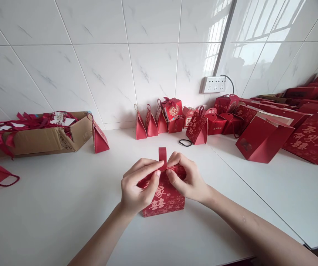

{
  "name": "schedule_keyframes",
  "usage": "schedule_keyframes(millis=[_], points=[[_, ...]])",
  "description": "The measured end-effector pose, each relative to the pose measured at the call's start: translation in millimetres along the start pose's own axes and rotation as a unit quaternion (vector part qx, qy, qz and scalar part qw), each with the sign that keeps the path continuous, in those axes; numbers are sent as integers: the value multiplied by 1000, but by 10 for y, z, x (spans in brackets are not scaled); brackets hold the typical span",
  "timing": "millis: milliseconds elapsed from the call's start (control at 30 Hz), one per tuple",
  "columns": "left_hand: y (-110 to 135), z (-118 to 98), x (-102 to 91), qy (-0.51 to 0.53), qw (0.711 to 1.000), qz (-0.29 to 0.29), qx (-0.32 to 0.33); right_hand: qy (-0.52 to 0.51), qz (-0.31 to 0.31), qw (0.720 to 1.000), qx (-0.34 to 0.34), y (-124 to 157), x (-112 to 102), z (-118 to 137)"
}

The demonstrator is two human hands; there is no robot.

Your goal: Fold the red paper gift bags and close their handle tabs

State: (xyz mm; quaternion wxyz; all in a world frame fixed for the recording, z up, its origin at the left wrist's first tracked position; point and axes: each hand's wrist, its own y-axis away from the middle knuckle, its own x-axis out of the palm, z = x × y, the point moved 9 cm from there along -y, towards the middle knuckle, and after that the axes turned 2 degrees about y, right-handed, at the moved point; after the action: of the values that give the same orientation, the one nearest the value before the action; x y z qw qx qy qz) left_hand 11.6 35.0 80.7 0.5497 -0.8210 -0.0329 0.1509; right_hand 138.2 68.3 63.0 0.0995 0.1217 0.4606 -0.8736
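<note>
A red gift box (172, 201) with pale lettering and a floral print stands upright on the white table in front of me. A flat red ribbon loop (162, 153) rises from its top edge. My left hand (141, 181) is closed at the left of that edge, its index fingertip against the base of the loop and its thumb just below. On the other side my right hand (185, 173) pinches the top edge close to the loop, thumb and index finger nearly together. Both hands cover much of the box's upper part.
A cardboard box (34, 142) of dark red ribbons is at the left, a small red box (100, 138) beside it. Several small red boxes (152, 123) line the tiled wall under a socket strip (213, 85). Larger red boxes (264, 136) crowd the right. A black cord ring (185, 143) lies behind.
</note>
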Motion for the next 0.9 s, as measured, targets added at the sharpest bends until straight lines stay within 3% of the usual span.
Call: schedule_keyframes(millis=[900], points=[[-7, -14, -7, -14, 1000, -2, 4, 11, -1, 1000, -8, -3, 0, -4]])
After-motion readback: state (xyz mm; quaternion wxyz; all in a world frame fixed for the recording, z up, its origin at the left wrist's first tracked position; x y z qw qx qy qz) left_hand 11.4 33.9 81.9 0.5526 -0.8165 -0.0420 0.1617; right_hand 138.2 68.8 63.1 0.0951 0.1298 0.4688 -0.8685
